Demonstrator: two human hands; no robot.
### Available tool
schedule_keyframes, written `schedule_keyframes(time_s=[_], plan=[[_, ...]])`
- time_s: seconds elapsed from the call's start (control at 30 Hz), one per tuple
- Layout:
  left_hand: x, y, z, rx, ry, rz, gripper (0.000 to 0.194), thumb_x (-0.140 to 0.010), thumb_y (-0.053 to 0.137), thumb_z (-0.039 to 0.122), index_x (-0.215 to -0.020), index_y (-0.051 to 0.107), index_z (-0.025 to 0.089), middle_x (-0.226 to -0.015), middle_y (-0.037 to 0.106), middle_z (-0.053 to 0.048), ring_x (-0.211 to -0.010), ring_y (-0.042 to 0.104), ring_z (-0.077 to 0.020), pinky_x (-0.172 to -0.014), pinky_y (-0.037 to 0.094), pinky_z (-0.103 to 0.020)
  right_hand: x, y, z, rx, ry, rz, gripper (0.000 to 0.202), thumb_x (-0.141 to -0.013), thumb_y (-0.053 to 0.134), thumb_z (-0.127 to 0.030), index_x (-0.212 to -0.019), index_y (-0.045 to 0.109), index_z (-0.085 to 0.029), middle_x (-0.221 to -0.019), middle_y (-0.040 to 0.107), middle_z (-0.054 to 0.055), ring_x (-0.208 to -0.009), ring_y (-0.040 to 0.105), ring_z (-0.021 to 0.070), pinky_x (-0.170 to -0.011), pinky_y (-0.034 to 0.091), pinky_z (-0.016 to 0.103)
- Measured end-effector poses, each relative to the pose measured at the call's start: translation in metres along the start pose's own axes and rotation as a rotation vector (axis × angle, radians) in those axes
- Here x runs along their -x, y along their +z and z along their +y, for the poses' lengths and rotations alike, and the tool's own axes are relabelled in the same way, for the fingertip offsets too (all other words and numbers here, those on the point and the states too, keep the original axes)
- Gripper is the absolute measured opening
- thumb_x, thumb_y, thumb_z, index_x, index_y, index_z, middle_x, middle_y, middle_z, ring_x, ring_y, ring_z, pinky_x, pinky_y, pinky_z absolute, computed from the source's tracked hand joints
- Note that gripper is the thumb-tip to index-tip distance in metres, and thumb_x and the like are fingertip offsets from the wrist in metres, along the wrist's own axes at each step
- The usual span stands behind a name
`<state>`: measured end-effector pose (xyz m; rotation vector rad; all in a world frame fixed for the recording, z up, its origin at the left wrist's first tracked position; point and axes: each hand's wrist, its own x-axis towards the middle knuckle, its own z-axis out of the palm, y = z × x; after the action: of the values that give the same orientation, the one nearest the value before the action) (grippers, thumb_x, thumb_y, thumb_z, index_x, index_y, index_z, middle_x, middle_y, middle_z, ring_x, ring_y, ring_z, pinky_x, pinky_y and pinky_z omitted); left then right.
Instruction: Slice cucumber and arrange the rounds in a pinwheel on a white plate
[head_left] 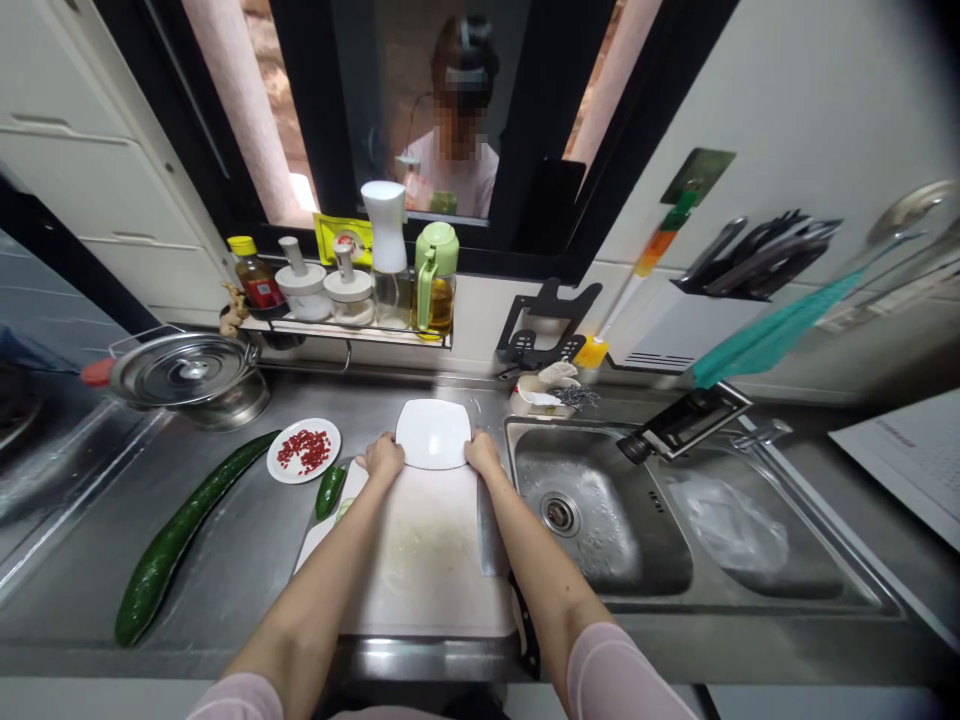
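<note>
Both arms reach forward over a white cutting board (420,560). My left hand (384,457) grips the left edge of a white squarish plate (433,434), and my right hand (482,452) grips its right edge. The plate looks bare and sits at the board's far edge. Left of my left hand lie a short green vegetable piece (330,491) and some pale slices (344,508), partly hidden by my forearm. A knife (525,625) lies along the board's right side, its blade partly covered by my right forearm.
A round plate of small red pieces (304,451) and a long green cucumber (184,530) are on the left. Behind stand a lidded steel pot (225,395) and a condiment rack (360,333). A double sink (600,500) with a faucet (686,420) is on the right.
</note>
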<state>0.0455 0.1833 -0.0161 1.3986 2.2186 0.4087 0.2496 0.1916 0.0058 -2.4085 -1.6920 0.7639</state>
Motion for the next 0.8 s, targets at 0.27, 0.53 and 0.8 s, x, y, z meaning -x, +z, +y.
schedule_keyframes(time_s=[0.27,0.53,0.8], plan=[[0.025,-0.027,-0.008,0.069,-0.008,-0.026,0.027,-0.076,0.053,0.024,-0.098,0.069,0.027,-0.093,0.073,-0.005,-0.096,0.064,-0.0281,-0.088,0.037,-0.043,0.014,-0.006,0.010,-0.096,-0.022,0.020,0.028,-0.082,0.051,-0.019,-0.107,0.062,-0.015,-0.097,0.070,0.007,-0.087,0.063,0.0167,-0.071,0.042,0.021],[0.103,-0.035,-0.071,0.148,0.083,-0.036,0.027,-0.078,0.052,0.022,-0.101,0.066,0.020,-0.078,0.067,-0.001,-0.076,0.062,-0.0168,-0.070,0.041,-0.024,0.096,0.014,0.041,-0.264,-0.129,-0.003,0.022,-0.080,0.050,-0.020,-0.100,0.056,-0.016,-0.074,0.061,-0.001,-0.067,0.054,0.0135,-0.063,0.036,0.021],[0.152,-0.028,-0.104,0.131,0.067,-0.055,0.025,-0.079,0.050,0.020,-0.099,0.066,0.019,-0.076,0.067,-0.002,-0.074,0.062,-0.0182,-0.067,0.042,-0.026,0.153,0.040,0.059,-0.255,-0.075,-0.027,0.019,-0.080,0.048,-0.017,-0.098,0.054,-0.017,-0.065,0.054,-0.003,-0.063,0.051,0.0144,-0.061,0.033,0.023]])
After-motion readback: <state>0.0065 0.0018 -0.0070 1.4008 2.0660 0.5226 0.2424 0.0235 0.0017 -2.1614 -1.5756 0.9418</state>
